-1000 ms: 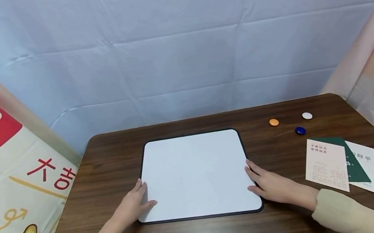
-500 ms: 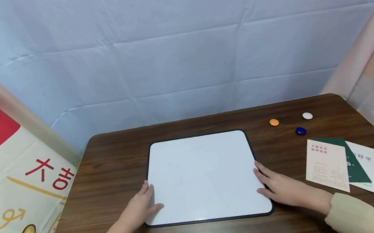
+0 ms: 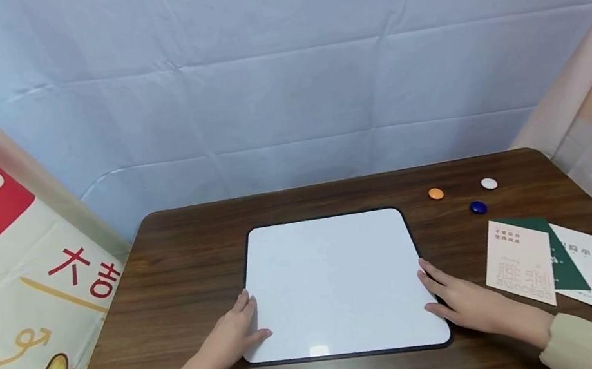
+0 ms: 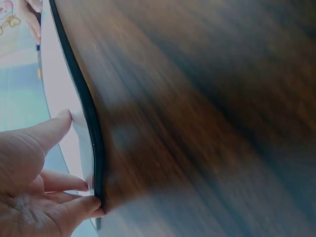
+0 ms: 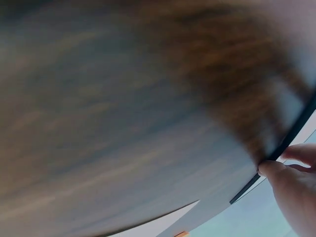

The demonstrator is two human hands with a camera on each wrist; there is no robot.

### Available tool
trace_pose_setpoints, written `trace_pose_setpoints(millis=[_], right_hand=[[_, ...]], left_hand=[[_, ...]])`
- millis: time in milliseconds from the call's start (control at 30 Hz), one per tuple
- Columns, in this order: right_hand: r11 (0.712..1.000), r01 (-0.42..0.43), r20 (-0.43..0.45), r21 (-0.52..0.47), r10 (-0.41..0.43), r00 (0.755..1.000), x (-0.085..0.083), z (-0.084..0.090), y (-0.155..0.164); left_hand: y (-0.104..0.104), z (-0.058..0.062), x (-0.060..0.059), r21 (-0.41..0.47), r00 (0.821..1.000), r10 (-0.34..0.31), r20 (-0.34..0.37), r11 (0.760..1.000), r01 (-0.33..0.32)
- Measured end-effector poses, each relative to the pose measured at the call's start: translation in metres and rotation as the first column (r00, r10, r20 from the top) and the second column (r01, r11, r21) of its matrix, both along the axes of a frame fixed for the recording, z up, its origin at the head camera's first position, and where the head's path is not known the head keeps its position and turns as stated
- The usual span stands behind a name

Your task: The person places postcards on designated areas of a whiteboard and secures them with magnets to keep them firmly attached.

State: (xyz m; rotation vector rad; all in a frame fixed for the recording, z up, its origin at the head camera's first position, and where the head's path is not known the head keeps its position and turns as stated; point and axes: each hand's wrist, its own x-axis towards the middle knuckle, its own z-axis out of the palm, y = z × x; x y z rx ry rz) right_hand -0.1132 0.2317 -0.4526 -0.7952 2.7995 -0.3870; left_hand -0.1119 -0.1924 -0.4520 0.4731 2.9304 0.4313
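Pale blue cloth forms the backdrop, with printed banners (image 3: 3, 259) to either side of a dark wooden table (image 3: 182, 275). On the table lies a whiteboard (image 3: 336, 282) with a black rim, flat and near the front middle. The left hand (image 3: 228, 342) grips the board's left edge near the front corner: thumb on the white face, fingers at the rim, as the left wrist view confirms. The right hand (image 3: 468, 302) holds the right edge likewise, fingers along the rim and thumb against it. To the right, well apart from the board, lie three round magnets: orange (image 3: 435, 194), white (image 3: 488, 183) and blue (image 3: 478, 207). Nearer the front right lie overlapping cards (image 3: 520, 261), one of them green (image 3: 562, 264).
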Motion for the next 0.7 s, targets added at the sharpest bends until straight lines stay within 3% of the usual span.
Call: trace_pose_setpoints(millis=[700], right_hand=[[0.999,0.039,0.027,-0.012,-0.038,0.999,0.011,0.003,0.022]], left_hand=[[0.015,0.010,0.013,-0.024,0.998,-0.068,0.009,0.997,0.068]])
